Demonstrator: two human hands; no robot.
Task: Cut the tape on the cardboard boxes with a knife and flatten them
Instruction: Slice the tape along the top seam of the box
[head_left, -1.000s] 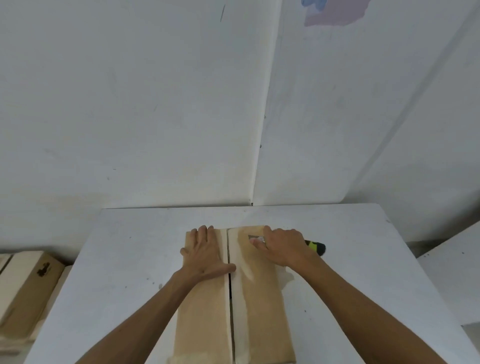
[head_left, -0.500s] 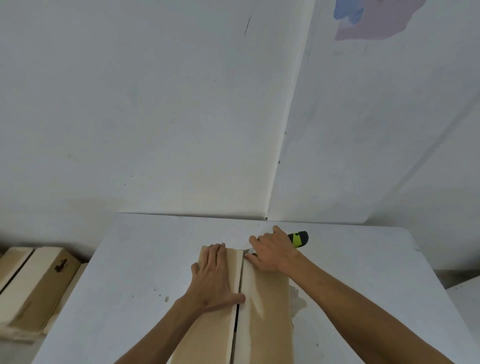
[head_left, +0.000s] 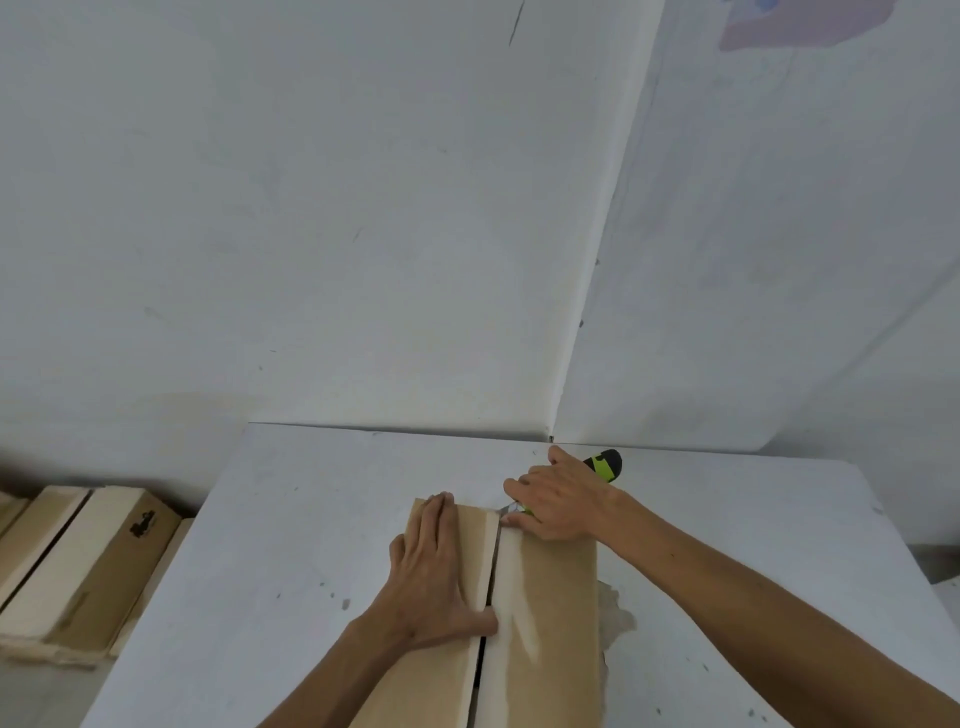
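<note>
The long brown cardboard box (head_left: 540, 613) lies on the white bench (head_left: 270, 571), its length and dark centre seam running straight away from the camera. Left hand (head_left: 436, 577) lies flat on the left flap, fingers straight and pointing away. At the far end of the seam, the right hand (head_left: 558, 501) has its grip clenched round a green-and-black utility knife (head_left: 605, 464), blade tip at the seam and handle angled away to the right.

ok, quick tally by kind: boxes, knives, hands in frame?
Cardboard boxes: 2, the box on the table and the box on the floor
Knives: 1, the knife
Hands: 2, the left hand and the right hand
Total: 5
</note>
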